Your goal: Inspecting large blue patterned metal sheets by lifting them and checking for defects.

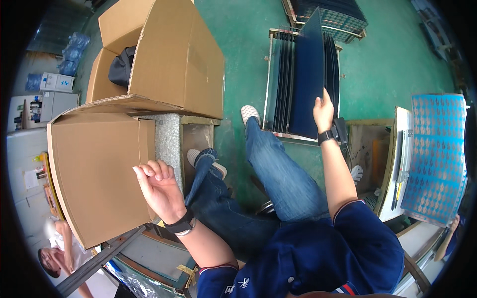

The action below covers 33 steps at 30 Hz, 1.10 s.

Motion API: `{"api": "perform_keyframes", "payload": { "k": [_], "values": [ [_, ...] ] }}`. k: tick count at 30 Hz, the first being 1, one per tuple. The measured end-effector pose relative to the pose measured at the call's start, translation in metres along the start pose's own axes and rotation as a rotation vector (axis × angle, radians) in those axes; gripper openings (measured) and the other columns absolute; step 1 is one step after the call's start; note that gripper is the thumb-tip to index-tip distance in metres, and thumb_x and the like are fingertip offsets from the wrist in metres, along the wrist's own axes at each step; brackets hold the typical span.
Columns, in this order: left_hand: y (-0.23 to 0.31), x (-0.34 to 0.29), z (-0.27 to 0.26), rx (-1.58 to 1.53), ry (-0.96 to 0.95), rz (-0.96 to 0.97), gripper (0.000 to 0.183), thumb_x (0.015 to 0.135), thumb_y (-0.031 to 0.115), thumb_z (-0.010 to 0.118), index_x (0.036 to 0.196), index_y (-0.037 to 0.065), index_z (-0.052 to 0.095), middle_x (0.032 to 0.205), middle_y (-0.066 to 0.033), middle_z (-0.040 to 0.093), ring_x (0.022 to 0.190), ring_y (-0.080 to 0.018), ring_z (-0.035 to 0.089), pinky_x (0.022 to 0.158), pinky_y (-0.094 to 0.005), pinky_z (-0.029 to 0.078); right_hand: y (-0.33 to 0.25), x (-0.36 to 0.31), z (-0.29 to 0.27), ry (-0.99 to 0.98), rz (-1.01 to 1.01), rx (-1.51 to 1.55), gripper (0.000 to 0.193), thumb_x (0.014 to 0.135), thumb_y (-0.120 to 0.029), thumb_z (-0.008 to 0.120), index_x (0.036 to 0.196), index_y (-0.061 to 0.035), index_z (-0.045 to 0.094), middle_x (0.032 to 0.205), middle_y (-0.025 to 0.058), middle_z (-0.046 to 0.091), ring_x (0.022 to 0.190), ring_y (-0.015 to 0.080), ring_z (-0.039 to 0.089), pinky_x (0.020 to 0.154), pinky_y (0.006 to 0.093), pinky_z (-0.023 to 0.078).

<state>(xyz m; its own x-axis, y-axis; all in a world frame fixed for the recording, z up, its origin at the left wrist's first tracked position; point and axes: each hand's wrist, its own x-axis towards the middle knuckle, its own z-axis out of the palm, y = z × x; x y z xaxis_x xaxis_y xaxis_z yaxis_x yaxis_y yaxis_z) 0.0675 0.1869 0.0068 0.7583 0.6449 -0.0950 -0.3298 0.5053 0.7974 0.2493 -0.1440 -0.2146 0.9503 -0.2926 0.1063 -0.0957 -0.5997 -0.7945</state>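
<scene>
My right hand (pixel 324 113) grips the near right edge of a tall dark blue sheet (pixel 307 74). The sheet stands on edge, tilted, and rises out of a floor rack (pixel 268 82). Several more dark sheets (pixel 284 79) stand upright in that rack. To the left, my left hand (pixel 163 193) hangs in the air with its palm turned up, the fingers loosely bent and the thumb apart, holding nothing. Beyond it spreads a brown cardboard flap (pixel 99 174) of a large open carton (pixel 169 54). Something dark (pixel 121 67) lies inside the carton.
A second rack of sheets (pixel 343 15) stands farther back. At right, a blue sheet with rows of copper-coloured shapes (pixel 435 154) leans by a bench (pixel 397 169). My legs (pixel 283 169) reach between bench and carton. Another person (pixel 62 248) is at lower left.
</scene>
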Motion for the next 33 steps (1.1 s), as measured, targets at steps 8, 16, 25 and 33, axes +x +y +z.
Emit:
{"api": "perform_keyframes", "payload": {
  "k": [8,16,25,33],
  "values": [
    [-0.023,0.000,0.007,0.059,-0.028,-0.104,0.030,0.098,0.029,0.041,0.076,0.009,0.045,0.066,0.0005,0.040,0.059,-0.0100,0.035,0.056,-0.0235,0.031,0.044,-0.017,0.073,-0.079,-0.258,-0.259,0.046,0.082,0.003,0.045,0.127,-0.0059,0.046,0.103,0.0219,0.062,0.094,0.0371,0.060,0.080,0.0434,0.049],
    [-0.031,-0.008,0.023,0.042,-0.068,-0.200,0.031,0.099,0.027,0.037,0.076,0.008,0.044,0.065,-0.0018,0.040,0.060,-0.0115,0.037,0.058,-0.0254,0.033,0.060,-0.021,0.117,-0.496,-0.005,-0.624,0.052,0.071,-0.009,0.056,0.121,0.0032,0.049,0.084,0.0267,0.063,0.077,0.0378,0.064,0.073,0.0427,0.052],
    [-0.034,-0.009,0.020,0.031,-0.102,-0.227,0.030,0.097,0.026,0.040,0.077,0.006,0.046,0.067,-0.0041,0.044,0.062,-0.0143,0.042,0.060,-0.0274,0.036,0.093,0.001,0.115,-0.488,0.022,-0.529,0.024,0.084,-0.020,0.054,0.092,0.0024,0.060,0.083,0.0248,0.063,0.085,0.0366,0.063,0.072,0.0467,0.050],
    [-0.038,-0.014,0.014,0.092,-0.124,-0.209,0.029,0.097,0.025,0.041,0.078,0.006,0.049,0.069,-0.0047,0.049,0.064,-0.0145,0.047,0.061,-0.0270,0.038,-0.076,0.011,-0.165,-0.270,-0.176,-0.058,0.038,0.093,-0.029,0.050,0.099,0.0077,0.058,0.086,0.0095,0.063,0.080,0.0154,0.056,0.075,0.0292,0.045]
  ]
}}
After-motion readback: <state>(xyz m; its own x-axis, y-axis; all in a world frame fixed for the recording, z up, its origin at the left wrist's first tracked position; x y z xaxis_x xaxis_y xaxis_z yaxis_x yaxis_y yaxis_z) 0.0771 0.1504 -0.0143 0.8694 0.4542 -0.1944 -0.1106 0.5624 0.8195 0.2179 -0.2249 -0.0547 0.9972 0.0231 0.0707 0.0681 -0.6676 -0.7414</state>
